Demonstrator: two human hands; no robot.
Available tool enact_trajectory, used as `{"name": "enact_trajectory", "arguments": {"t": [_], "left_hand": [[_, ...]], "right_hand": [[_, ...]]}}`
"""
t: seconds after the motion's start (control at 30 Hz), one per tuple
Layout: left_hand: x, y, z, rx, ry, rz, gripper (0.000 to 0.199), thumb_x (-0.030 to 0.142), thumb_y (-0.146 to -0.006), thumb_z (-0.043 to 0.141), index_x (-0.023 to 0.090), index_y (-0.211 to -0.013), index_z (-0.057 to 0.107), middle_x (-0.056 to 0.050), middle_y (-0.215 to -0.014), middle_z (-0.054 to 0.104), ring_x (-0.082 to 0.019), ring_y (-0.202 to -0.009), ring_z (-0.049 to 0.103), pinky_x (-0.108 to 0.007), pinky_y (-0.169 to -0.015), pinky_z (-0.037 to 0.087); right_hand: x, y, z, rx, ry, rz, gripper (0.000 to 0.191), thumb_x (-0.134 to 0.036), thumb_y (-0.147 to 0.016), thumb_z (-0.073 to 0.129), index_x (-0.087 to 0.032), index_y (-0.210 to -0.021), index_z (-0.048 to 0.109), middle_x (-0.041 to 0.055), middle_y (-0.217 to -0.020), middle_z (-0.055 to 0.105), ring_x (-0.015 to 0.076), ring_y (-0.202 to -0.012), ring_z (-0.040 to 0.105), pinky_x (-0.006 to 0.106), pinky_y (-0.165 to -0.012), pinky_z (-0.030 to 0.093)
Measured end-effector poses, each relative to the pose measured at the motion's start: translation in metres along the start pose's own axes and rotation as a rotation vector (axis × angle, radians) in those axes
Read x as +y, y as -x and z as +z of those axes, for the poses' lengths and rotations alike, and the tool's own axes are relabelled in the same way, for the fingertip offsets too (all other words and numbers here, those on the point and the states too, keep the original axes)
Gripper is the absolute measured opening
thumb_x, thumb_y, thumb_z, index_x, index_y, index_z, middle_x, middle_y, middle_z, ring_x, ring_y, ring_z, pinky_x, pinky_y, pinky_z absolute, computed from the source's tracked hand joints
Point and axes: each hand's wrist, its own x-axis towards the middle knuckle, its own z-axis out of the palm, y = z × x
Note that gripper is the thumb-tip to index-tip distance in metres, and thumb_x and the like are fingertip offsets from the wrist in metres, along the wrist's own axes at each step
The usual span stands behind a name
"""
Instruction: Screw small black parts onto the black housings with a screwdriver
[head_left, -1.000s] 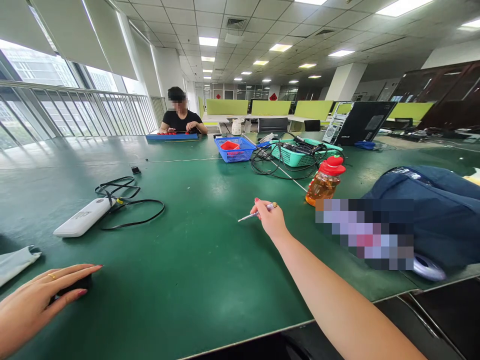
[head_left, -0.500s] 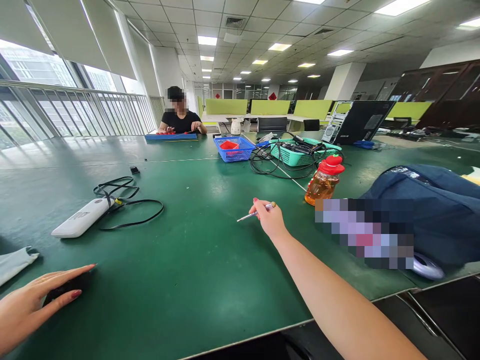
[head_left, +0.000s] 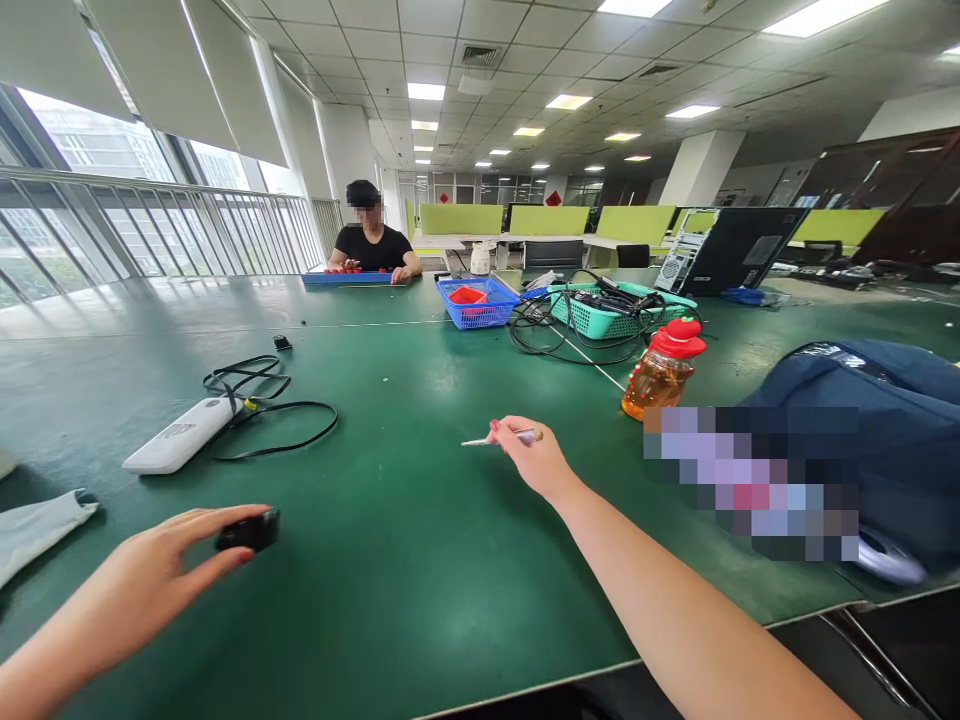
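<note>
My left hand [head_left: 154,575] is closed round a small glossy black object that looks like a computer mouse [head_left: 253,531], thumb on the near side and fingers along the far side. Part of the mouse is hidden by the fingers. Over the middle of the table, my right hand [head_left: 546,465] pinches a thin small screwdriver [head_left: 475,442]. Its pale metal tip points left, and a gold-coloured end shows behind the fingers. A gap of bare green table [head_left: 375,600] separates the two hands.
A white power bank [head_left: 176,440] with a black cable lies at left, near a pale cloth [head_left: 45,530]. Rightward stand a red-capped bottle [head_left: 660,375] and a dark blue bag [head_left: 900,450]. Farther back are a blue basket [head_left: 480,315], a green basket [head_left: 592,322] with cables and a seated person [head_left: 371,245].
My left hand has moved right and slightly up with the black mouse, which shows more clearly. My right hand's screwdriver has turned closer to level. The view has shifted slightly.
</note>
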Motion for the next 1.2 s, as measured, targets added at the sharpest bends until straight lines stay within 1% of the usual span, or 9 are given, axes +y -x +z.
{"name": "enact_trajectory", "arguments": {"t": [0.1, 0.2, 0.3, 0.4, 0.5, 0.63, 0.87, 1.1, 1.2], "left_hand": [[0.064, -0.019, 0.015, -0.121, -0.062, 0.068, 0.046, 0.058, -0.077, 0.058, 0.038, -0.117, 0.066, 0.007, -0.117, 0.072, -0.025, -0.108, 0.065, -0.037, -0.098, 0.048], [0.112, -0.044, 0.038, -0.165, -0.096, 0.22, 0.043, 0.049, -0.081, 0.058, 0.033, -0.119, 0.066, -0.001, -0.115, 0.073, -0.026, -0.107, 0.066, -0.037, -0.098, 0.047], [0.145, -0.068, 0.063, -0.151, -0.091, 0.347, 0.037, 0.038, -0.082, 0.06, 0.029, -0.117, 0.068, -0.004, -0.115, 0.073, -0.027, -0.108, 0.065, -0.04, -0.098, 0.045], [0.165, -0.086, 0.083, -0.149, -0.025, 0.417, 0.034, 0.031, -0.082, 0.06, 0.028, -0.115, 0.068, -0.004, -0.114, 0.073, -0.026, -0.106, 0.065, -0.041, -0.096, 0.045], [0.172, -0.093, 0.097, -0.12, 0.057, 0.443, 0.033, 0.027, -0.083, 0.058, 0.027, -0.115, 0.068, -0.003, -0.113, 0.074, -0.025, -0.104, 0.064, -0.04, -0.094, 0.046], [0.168, -0.094, 0.105, -0.111, 0.152, 0.427, 0.037, 0.024, -0.082, 0.059, 0.028, -0.119, 0.066, -0.003, -0.113, 0.073, -0.024, -0.105, 0.061, -0.04, -0.096, 0.046], [0.165, -0.095, 0.104, -0.144, 0.273, 0.301, 0.042, 0.025, -0.078, 0.064, 0.028, -0.119, 0.066, -0.005, -0.106, 0.071, -0.022, -0.1, 0.062, -0.037, -0.092, 0.049], [0.165, -0.095, 0.103, -0.142, 0.268, 0.286, 0.034, 0.028, -0.078, 0.064, 0.03, -0.111, 0.07, -0.004, -0.095, 0.071, -0.022, -0.093, 0.062, -0.036, -0.086, 0.05], [0.163, -0.095, 0.104, -0.141, 0.282, 0.293, 0.036, 0.025, -0.077, 0.063, 0.031, -0.112, 0.07, -0.003, -0.096, 0.071, -0.022, -0.095, 0.062, -0.036, -0.087, 0.05]], "right_hand": [[-0.007, 0.007, 0.008, -0.176, 0.11, -0.236, 0.02, -0.035, -0.087, 0.057, -0.021, -0.078, 0.069, 0.0022, -0.077, 0.063, 0.0134, -0.068, 0.055, 0.026, -0.064, 0.043], [-0.014, 0.015, 0.017, -0.29, 0.204, -0.457, 0.014, -0.028, -0.087, 0.057, -0.022, -0.082, 0.068, 0.0024, -0.078, 0.064, 0.0134, -0.07, 0.056, 0.027, -0.067, 0.044], [-0.019, 0.022, 0.025, -0.236, 0.272, -0.685, 0.016, -0.025, -0.087, 0.054, -0.021, -0.075, 0.064, 0.0004, -0.068, 0.062, 0.0131, -0.065, 0.052, 0.028, -0.065, 0.04], [-0.021, 0.026, 0.03, -0.165, 0.356, -0.792, 0.02, -0.022, -0.087, 0.051, -0.021, -0.07, 0.06, 0.0, -0.063, 0.059, 0.0129, -0.061, 0.048, 0.029, -0.063, 0.037], [-0.02, 0.027, 0.034, -0.121, 0.435, -0.807, 0.023, -0.019, -0.087, 0.049, -0.02, -0.066, 0.057, 0.0002, -0.061, 0.055, 0.0132, -0.06, 0.045, 0.029, -0.062, 0.036], [-0.016, 0.028, 0.039, -0.083, 0.492, -0.862, 0.024, -0.018, -0.086, 0.049, -0.019, -0.062, 0.056, 0.0001, -0.059, 0.05, 0.0135, -0.059, 0.039, 0.03, -0.061, 0.034], [-0.014, 0.033, 0.052, -0.06, 0.567, -1.059, 0.025, -0.02, -0.083, 0.05, -0.018, -0.058, 0.055, -0.0018, -0.054, 0.042, 0.0131, -0.059, 0.034, 0.031, -0.065, 0.035], [-0.015, 0.038, 0.067, -0.027, 0.651, -1.115, 0.027, -0.022, -0.08, 0.05, -0.018, -0.054, 0.053, -0.0019, -0.053, 0.042, 0.0131, -0.059, 0.032, 0.035, -0.076, 0.037], [-0.015, 0.04, 0.071, -0.002, 0.68, -1.079, 0.026, -0.021, -0.08, 0.05, -0.019, -0.054, 0.053, -0.0019, -0.054, 0.043, 0.0134, -0.061, 0.034, 0.037, -0.082, 0.037]]}}
